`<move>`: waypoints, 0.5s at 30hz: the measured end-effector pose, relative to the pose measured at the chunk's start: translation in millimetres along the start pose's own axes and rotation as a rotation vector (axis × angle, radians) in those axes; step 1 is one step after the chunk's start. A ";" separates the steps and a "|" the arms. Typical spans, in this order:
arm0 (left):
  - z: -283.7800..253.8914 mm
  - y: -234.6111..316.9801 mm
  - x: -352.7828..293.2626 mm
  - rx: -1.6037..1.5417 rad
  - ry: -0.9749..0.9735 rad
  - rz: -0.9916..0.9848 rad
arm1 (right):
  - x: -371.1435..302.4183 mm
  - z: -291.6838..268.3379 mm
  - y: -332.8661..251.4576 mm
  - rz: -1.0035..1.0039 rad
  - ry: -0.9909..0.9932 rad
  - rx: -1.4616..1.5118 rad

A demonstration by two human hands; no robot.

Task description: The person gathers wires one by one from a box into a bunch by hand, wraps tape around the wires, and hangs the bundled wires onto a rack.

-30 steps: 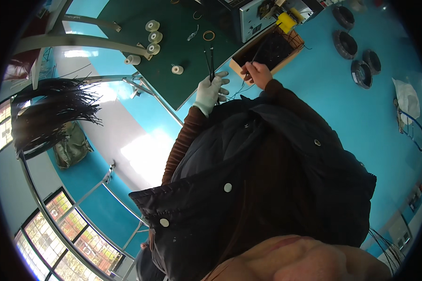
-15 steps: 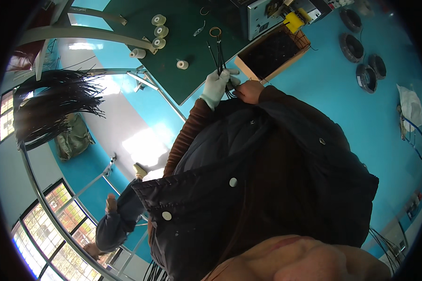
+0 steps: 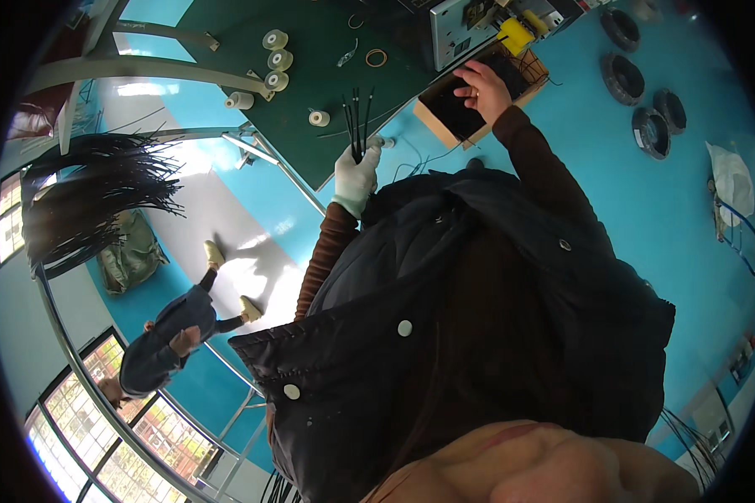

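My left hand, in a white glove, is closed around several short black cables whose ends point up and away from me. Thin dark strands trail near the glove, over the table's front edge. Bare and with its fingers apart, my right hand reaches over an open cardboard box holding a dark heap of cables. I see nothing between those fingers. A copper-coloured ring lies on the green tabletop, beyond the held cables.
White spools stand at the table's left, and a lone spool nearer. Beyond the box is a grey machine with a yellow part. Black cable coils lie on the blue floor. Cables hang from a rack; another person is at left.
My right hand has left the cables beside my left hand and moved right and forward over the box. My left hand shifted slightly left and nearer. The other person moved farther into view.
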State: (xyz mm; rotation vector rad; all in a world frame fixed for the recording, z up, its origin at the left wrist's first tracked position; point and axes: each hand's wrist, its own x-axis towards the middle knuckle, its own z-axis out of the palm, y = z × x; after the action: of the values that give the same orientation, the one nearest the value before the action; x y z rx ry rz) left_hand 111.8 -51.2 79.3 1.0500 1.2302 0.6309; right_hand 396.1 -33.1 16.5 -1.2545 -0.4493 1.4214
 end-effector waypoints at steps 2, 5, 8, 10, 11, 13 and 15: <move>4.2 -1.3 0.9 -0.007 0.001 -0.030 | 7.4 0.3 -5.7 -0.042 -0.036 0.014; 8.3 -3.2 -0.5 0.096 0.012 -0.051 | 9.1 5.5 -10.2 -0.062 -0.065 0.100; 4.4 -21.7 3.4 0.143 0.029 0.046 | 10.9 11.3 -10.6 -0.076 -0.093 0.150; 10.0 -14.8 0.0 0.152 0.059 0.001 | 11.8 10.7 -7.9 -0.082 -0.065 0.130; 12.1 -11.5 -3.7 0.146 0.089 -0.075 | 11.2 10.8 -5.3 -0.073 -0.040 0.109; 9.7 -16.1 -6.9 0.304 0.072 0.019 | 10.8 14.6 -2.6 -0.071 -0.020 0.083; 6.8 -22.3 -8.1 0.474 0.042 0.055 | 8.3 18.9 2.0 -0.068 0.023 0.068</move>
State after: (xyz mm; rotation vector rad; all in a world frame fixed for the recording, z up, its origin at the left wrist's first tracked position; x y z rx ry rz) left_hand 113.0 -69.5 62.8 1.4730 1.4294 0.4103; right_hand 380.6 -19.3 18.1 -1.1887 -0.4208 1.3531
